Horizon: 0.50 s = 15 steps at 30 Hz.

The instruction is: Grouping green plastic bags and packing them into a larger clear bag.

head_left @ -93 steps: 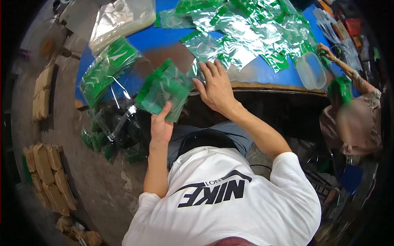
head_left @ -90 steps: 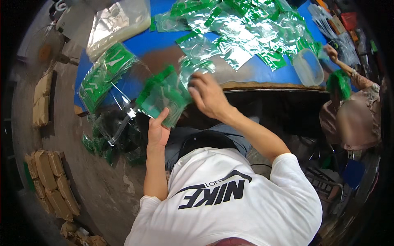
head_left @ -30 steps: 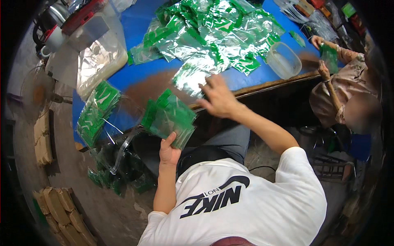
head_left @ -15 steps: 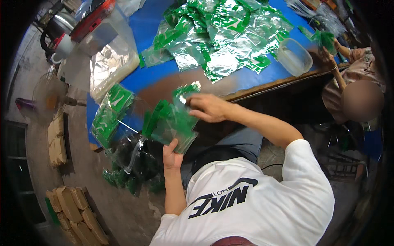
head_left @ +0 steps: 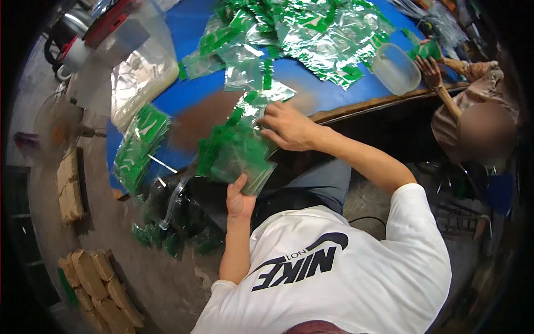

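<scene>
Left hand [head_left: 240,199]: the near end of a fanned bundle [head_left: 239,158] is held, thumb on top; the fingers beneath are hidden.
Bundle: it is held at the near edge of the blue table [head_left: 190,34], green bands turned far left, clear ends near right.
Right hand [head_left: 292,128]: the fingers are bent at a loose packet [head_left: 281,91]; whether it is pinched cannot be told.
Loose packet: it is seen just past the bundle's far side, slanted from near left to far right; contact with the bundle cannot be told.
Nearer hand: the right, by which the loose packet is almost covered at its near side.
Big pile [head_left: 328,36]: spread farther off, beyond the loose packet.
Left stack [head_left: 143,146]: laid at the table's left edge, apart from both hands.
</scene>
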### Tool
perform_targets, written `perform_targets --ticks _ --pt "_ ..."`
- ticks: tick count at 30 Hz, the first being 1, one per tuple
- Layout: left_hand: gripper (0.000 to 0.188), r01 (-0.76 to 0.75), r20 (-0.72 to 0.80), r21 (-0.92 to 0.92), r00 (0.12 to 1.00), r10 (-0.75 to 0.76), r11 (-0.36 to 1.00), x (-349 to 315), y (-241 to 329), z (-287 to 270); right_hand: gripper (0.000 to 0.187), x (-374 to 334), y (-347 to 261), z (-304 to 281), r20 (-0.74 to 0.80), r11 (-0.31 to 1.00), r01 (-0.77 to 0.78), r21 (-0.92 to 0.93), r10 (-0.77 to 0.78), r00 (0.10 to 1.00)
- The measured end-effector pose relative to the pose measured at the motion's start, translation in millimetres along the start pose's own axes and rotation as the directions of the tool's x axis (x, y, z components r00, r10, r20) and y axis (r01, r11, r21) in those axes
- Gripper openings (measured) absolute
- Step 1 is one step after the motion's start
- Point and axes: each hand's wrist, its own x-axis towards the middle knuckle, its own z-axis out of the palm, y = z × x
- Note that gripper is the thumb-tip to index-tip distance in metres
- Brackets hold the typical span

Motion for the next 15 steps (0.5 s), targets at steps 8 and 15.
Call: perform_targets --ticks 8,15 --pt "0.045 -0.065 -0.065 0.002 0.996 0.065 0.998 2 -3 11 0.025 6 -6 6 -0.173 0.705 -0.325 0.631 0.536 0.826" --pt "0.056 -0.079 -0.023 -0.007 0.997 0.079 0.997 -21 25 -27 0.072 -21 10 14 -0.102 0.972 -0.165 -0.168 0.149 0.983"
